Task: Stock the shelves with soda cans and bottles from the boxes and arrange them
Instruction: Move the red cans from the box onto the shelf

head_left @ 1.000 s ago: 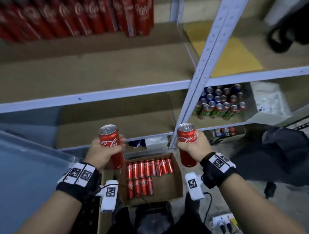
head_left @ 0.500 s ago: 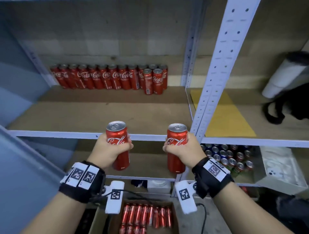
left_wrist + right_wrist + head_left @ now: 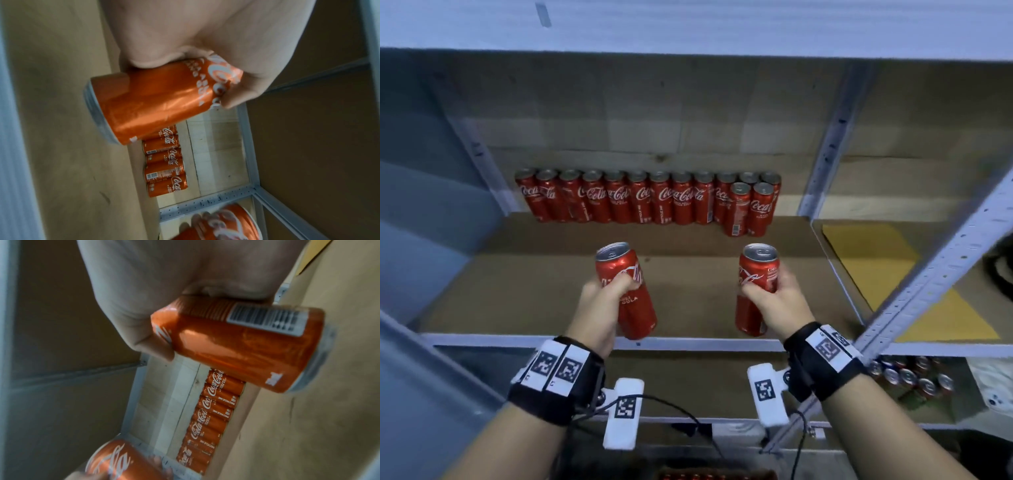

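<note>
My left hand (image 3: 607,298) grips a red cola can (image 3: 631,301) around its middle, tilted a little to the left, above the front of the brown shelf board (image 3: 551,274). My right hand (image 3: 774,294) grips a second red cola can (image 3: 755,270), held nearly upright over the same board. The left wrist view shows the left can (image 3: 154,104) in my fingers, and the right wrist view shows the right can (image 3: 242,344) with its barcode. A row of red cans (image 3: 640,197) stands along the back wall, with two more cans (image 3: 751,209) in front at its right end.
A white perforated upright (image 3: 928,284) crosses diagonally at the right. A yellow sheet (image 3: 893,267) lies on the neighbouring shelf. Mixed cans (image 3: 907,377) sit on the lower right shelf. A box with red cans (image 3: 705,476) shows at the bottom edge.
Both hands have risen from above the box on the floor to the shelf with the can row, each still holding its can. The view has tilted up with them.
</note>
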